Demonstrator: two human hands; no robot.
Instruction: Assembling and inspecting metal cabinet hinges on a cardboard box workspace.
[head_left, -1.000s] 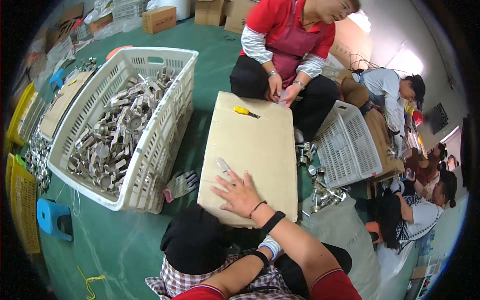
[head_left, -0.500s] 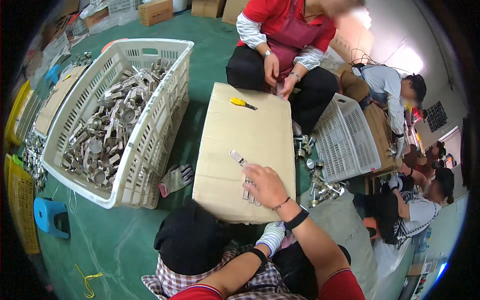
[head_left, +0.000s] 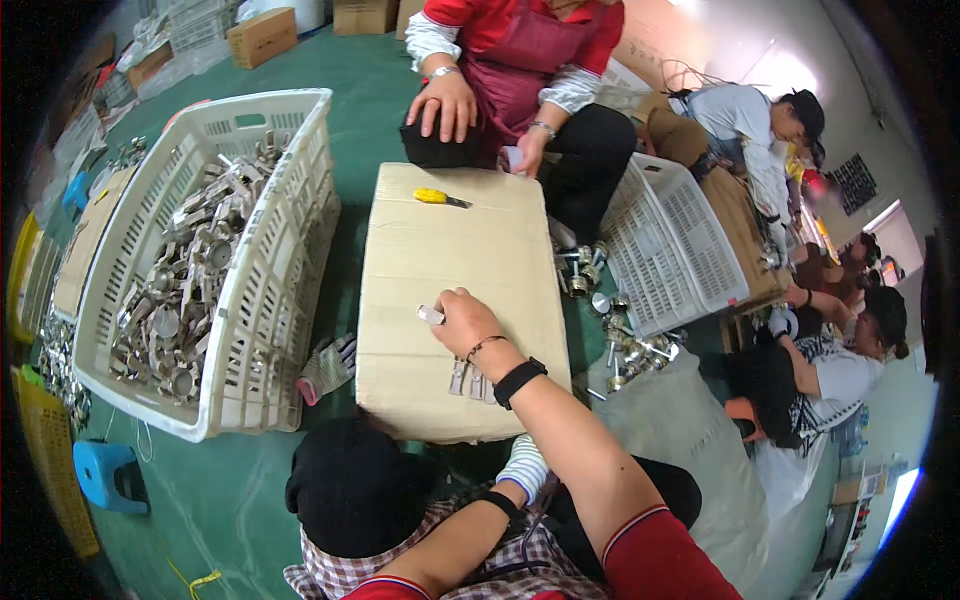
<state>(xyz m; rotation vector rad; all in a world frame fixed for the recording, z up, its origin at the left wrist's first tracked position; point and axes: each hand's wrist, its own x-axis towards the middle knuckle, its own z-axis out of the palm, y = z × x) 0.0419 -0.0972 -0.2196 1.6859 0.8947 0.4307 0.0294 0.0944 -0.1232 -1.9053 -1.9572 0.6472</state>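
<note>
My right hand (head_left: pixel 470 328) is over the cardboard-topped work surface (head_left: pixel 400 265), its fingers closed around a small silver metal piece with a rounded end (head_left: pixel 431 315). Only that end sticks out past the fingers. Just below my wrist, several flat silver metal parts (head_left: pixel 458 378) lie in a row, partly covered by my forearm. My left hand (head_left: pixel 526 468) wears a striped knit glove and rests low by the near edge of the board. Its fingers are mostly hidden there. A yellow utility knife (head_left: pixel 432 196) lies at the board's far end.
A white plastic crate (head_left: pixel 205 420) full of metal parts stands left, with a striped glove (head_left: pixel 330 368) beside it. A co-worker's hand (head_left: pixel 447 105) rests on a knee opposite. Knobbed metal fittings (head_left: pixel 625 345) and another white crate (head_left: pixel 672 250) are right; a blue stool (head_left: pixel 108 475) is lower left.
My right hand has moved away from me over the board, from beside the row of parts, with the metal piece. The co-worker's one hand has gone to the knee. The view has shifted.
</note>
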